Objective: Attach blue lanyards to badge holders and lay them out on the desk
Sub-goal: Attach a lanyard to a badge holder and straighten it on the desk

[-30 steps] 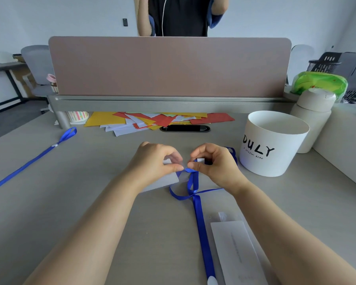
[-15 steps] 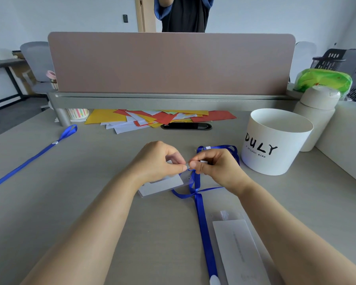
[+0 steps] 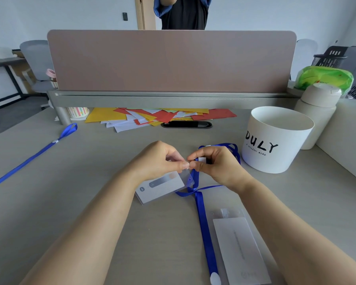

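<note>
Head camera: the badge holder [image 3: 162,186] is in the middle of the desk [image 3: 80,202], just in front of the person. Its low end rests on the desk and its top end is lifted a little. The left hand [image 3: 158,161] pinches that top edge with thumb and finger. I think this keeps the small hole still. The right hand [image 3: 216,163] pinches the white clip [image 3: 202,160] on the end of the blue lanyard [image 3: 203,223]. The two hands touch at the fingertips, right above the hole. It looks like the clip is about to go on, but I cannot tell if it is hooked yet. The rest of the lanyard loops under the hands and runs back toward the person.

A second badge holder [image 3: 240,247] lies flat just beside that strap, with no lanyard on it that I can see. Another blue lanyard [image 3: 29,159] lies stretched out far to the left.

The white tub [image 3: 275,140] near the right hand says "DULY" in big black letters. The tiny words under it look like "A STYLISH BIRD". The marks on both badge cards are too small to read. Coloured paper [image 3: 152,117] is piled at the back.
</note>
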A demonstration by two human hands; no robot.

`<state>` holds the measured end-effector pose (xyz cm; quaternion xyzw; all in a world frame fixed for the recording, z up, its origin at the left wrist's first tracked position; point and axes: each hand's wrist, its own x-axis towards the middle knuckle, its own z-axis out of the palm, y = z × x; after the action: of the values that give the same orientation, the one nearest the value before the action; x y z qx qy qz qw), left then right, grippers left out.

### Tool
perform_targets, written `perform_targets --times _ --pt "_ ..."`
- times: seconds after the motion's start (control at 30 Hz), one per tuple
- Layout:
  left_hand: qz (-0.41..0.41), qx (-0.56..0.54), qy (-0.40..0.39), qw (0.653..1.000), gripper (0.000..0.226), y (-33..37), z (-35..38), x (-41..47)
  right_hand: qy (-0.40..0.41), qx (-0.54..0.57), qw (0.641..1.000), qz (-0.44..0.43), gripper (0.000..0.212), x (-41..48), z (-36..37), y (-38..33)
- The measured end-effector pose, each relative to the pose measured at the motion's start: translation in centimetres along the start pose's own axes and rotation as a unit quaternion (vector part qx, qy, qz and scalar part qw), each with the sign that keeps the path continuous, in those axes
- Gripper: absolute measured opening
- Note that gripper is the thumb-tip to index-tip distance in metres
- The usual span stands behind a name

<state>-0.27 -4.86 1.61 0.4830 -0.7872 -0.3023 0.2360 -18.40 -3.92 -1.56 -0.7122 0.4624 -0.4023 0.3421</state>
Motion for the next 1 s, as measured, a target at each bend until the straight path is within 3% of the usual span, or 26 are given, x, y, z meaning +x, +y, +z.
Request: perform_targets --times 0.27,0.57,0.83,1.0 --pt "-0.006 0.025 0.011 1.000 0.007 0.0 0.0 0.1 0.022 -0.020 1.000 -0.003 0.010 0.1 0.0 0.3" --pt "0.000 0.054 0.038 0.998 0.002 0.2 0.1 0.1 -0.028 -0.011 0.999 0.012 0.011 -0.2 -0.1 -0.1" --pt "0.003 0.037 0.042 0.998 0.019 0.4 -0.1 -0.1 -0.017 -0.087 0.995 -0.036 0.016 -0.1 0.2 -0.9" --pt "-0.006 0.032 0.052 0.998 0.013 0.5 0.1 -0.2 -0.020 -0.092 0.995 -0.042 0.014 -0.2 0.3 -1.0"
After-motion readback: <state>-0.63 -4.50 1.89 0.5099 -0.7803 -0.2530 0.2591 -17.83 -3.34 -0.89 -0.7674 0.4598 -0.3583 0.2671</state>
